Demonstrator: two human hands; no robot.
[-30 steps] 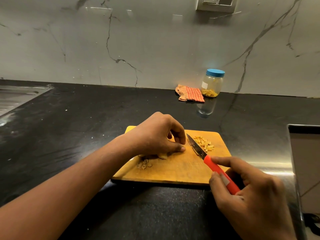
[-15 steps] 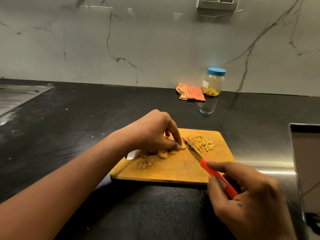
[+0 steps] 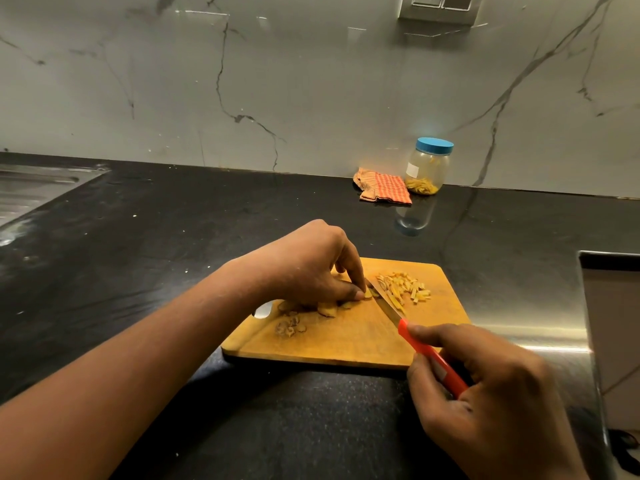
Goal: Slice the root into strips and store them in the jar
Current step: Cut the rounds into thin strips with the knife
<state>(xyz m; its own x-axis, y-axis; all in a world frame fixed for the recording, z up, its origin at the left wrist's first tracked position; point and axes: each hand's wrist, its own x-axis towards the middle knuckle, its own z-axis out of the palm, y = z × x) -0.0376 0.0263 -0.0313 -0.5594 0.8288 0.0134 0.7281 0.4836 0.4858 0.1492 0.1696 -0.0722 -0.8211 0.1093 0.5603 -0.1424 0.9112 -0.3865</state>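
Note:
A wooden cutting board (image 3: 349,344) lies on the black counter. My left hand (image 3: 311,268) presses a yellow root piece (image 3: 327,309) down on the board, fingertips at the blade. My right hand (image 3: 491,400) grips the orange handle of a knife (image 3: 433,358); its blade rests on the board right beside my left fingertips. A pile of cut strips (image 3: 405,289) lies to the right of the blade. Peel scraps (image 3: 289,327) sit near the board's left end. A jar (image 3: 427,166) with a blue lid, holding some strips, stands by the back wall.
An orange checked cloth (image 3: 382,187) lies left of the jar. A steel sink drainboard (image 3: 31,188) is at the far left. A metal-edged surface (image 3: 609,327) borders the counter on the right. A wall socket (image 3: 438,6) is high above.
The knife blade has come down close against my left fingertips and the root. The pile of strips beside the blade looks larger. The view has shifted slightly.

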